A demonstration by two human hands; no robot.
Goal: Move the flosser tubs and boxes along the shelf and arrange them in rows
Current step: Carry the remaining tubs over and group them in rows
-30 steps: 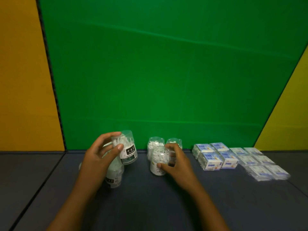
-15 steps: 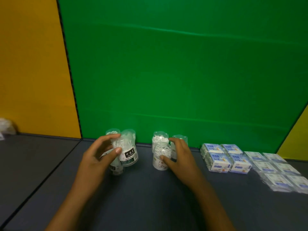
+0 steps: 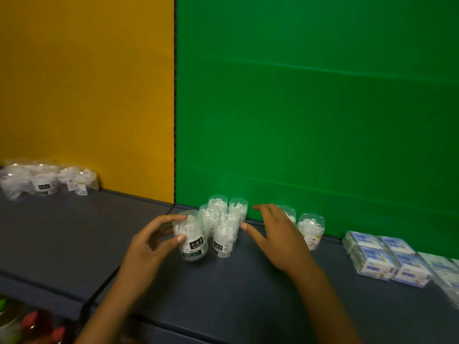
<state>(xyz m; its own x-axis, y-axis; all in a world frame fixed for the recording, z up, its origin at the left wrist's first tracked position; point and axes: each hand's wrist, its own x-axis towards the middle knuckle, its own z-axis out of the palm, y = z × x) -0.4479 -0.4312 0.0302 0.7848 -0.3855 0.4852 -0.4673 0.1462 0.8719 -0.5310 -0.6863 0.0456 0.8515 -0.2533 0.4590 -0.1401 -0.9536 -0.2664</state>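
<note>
Several clear flosser tubs stand in a cluster on the dark shelf [image 3: 74, 239] by the green wall. My left hand [image 3: 151, 242] is curled around the front left tub [image 3: 192, 240], thumb on its side. A second tub [image 3: 224, 235] stands right beside it, with more tubs [image 3: 217, 206] behind. My right hand [image 3: 278, 237] is spread open, thumb near the cluster, holding nothing; it partly hides one tub, and another tub [image 3: 310, 228] stands to its right. Blue and white flosser boxes [image 3: 387, 256] lie in rows at the right.
A loose heap of more tubs [image 3: 42, 181] sits at the far left against the orange wall. The shelf's front edge runs along the bottom left, with red-capped bottles [image 3: 32, 326] on a lower level below it.
The view has swung left, revealing the heap at the far left. My left hand has brought its tub down to the shelf beside the cluster. My right hand has let go of its tub and opened.
</note>
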